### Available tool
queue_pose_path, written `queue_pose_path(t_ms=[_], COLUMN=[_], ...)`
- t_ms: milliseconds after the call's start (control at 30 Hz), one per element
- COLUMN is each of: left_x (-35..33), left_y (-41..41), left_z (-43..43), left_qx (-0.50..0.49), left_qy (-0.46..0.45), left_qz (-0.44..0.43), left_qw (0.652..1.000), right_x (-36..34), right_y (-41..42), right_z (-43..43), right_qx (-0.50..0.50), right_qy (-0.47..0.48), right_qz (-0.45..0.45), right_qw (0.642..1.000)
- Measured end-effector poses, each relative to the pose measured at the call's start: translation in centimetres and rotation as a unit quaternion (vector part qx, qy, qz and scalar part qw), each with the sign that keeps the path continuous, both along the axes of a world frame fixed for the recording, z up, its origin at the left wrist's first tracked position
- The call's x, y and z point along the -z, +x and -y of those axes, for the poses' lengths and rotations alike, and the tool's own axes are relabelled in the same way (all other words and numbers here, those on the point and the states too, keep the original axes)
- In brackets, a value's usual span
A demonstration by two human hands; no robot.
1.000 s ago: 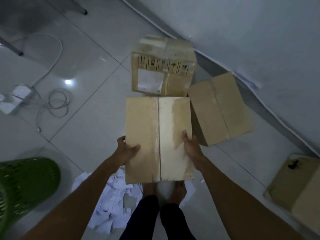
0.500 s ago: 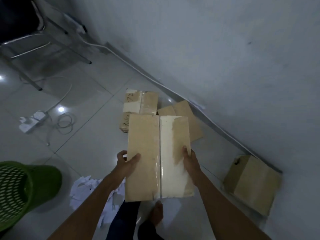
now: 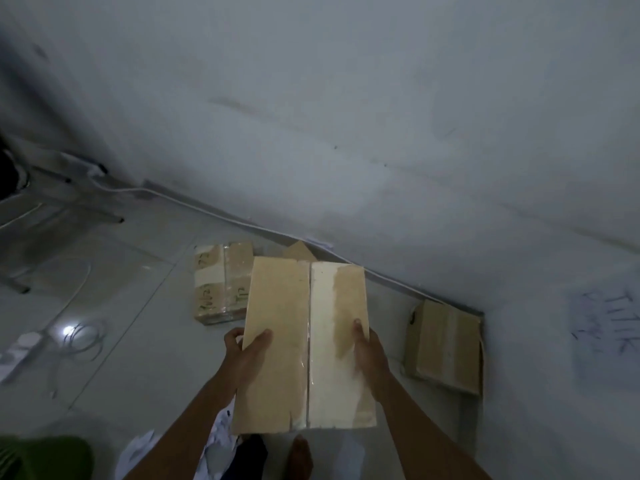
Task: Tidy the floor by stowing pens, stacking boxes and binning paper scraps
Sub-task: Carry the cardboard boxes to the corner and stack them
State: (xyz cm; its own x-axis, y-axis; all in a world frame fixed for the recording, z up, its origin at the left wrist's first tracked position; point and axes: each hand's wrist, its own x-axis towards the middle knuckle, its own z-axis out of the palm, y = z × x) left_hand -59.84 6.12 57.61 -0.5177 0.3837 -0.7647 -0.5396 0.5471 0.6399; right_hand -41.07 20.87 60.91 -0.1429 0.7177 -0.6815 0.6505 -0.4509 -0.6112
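Head view, lowest edge of the frame: a bare foot (image 3: 300,459) stands on the pale floor tiles (image 3: 145,368), with crumpled white paper scraps (image 3: 138,452) just to its left and the rim of a green laundry-style basket (image 3: 45,455) in the bottom left corner. Above them both forearms reach forward, carrying a taped cardboard box (image 3: 298,341) in the air at the lower centre. The left hand (image 3: 247,355) grips its left edge, thumb on top and fingers curled round the side; the right hand (image 3: 367,355) clamps the right edge the same way, thumb lying on the top face. Farther off, a box with handwriting and a white label (image 3: 221,282) sits on the floor left of the held one, and a corner of another box (image 3: 298,251) shows just behind it. At right a fourth box (image 3: 446,344) rests against the wall (image 3: 346,116). A coiled white cable (image 3: 83,341) lies at mid left. Chair legs (image 3: 69,209) stand at the upper left, and a scribbled paper sheet (image 3: 606,334) hangs on the wall at right.
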Motion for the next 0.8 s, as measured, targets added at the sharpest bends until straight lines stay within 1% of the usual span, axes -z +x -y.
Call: queue_pose_path(t_ms=[267, 367, 467, 533, 700, 800], left_x=[-3.9, -5.1, -5.7, -5.9, -6.8, -7.3], left_y=[3.9, 5.0, 5.6, 5.8, 6.9, 7.4], left_z=[-2.2, -3.2, -4.4, -5.4, -7.2, -7.9], left_qx=[0.065, 0.089, 0.125, 0.132, 0.169, 0.174], left_qy=[0.013, 0.02, 0.034, 0.033, 0.028, 0.009], left_qz=[-0.004, -0.019, -0.006, 0.001, -0.02, -0.042], left_qw=[0.998, 0.996, 0.992, 0.991, 0.985, 0.984], right_x=[-4.2, -5.0, -5.3, -5.5, -6.9, -7.6], right_y=[5.0, 6.6, 7.9, 8.5, 9.3, 10.0], right_z=[-0.9, -0.9, -1.3, -1.7, -2.6, -2.6], right_qx=[0.03, 0.053, 0.084, 0.099, 0.107, 0.117], right_qy=[0.023, 0.029, 0.026, 0.032, 0.071, 0.08], right_qz=[-0.025, -0.017, -0.008, 0.006, 0.019, 0.008], right_qw=[0.999, 0.998, 0.996, 0.995, 0.992, 0.99])
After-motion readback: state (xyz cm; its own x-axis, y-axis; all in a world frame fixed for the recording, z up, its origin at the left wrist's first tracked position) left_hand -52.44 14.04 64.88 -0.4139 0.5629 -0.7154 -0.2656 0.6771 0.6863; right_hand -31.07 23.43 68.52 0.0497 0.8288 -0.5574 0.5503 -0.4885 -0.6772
